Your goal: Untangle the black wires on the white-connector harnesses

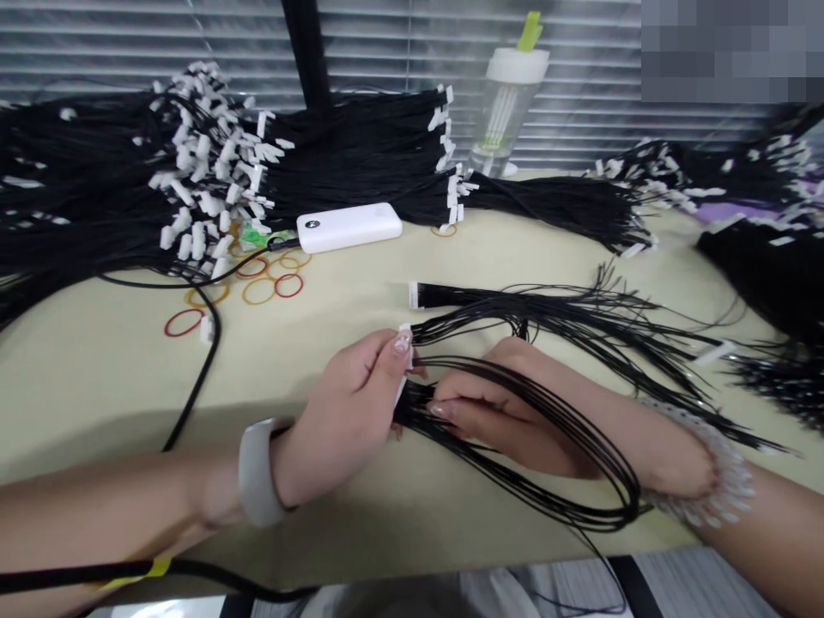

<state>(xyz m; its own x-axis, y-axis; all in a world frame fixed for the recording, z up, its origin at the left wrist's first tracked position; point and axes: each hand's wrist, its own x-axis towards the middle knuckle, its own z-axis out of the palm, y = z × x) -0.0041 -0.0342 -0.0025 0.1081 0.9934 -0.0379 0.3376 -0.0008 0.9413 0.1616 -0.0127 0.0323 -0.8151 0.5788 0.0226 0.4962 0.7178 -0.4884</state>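
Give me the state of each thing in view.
Left hand: closed on a white connector
Right hand: curled, grip unclear
Black wires by the right hand: bent into a loop
Bottle: lidded, standing
White power bank: lying flat
Rubber bands: loose on the table

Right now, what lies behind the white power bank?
Behind the power bank lies a pile of black cables with white connectors at its right end. Whatever the bank covers cannot be seen.

Pale table (96, 378): white power bank (349, 227), black cord (254, 256) at its left end. Farther back, clear bottle (504, 120), white lid (518, 65), before slatted blinds (399, 43).
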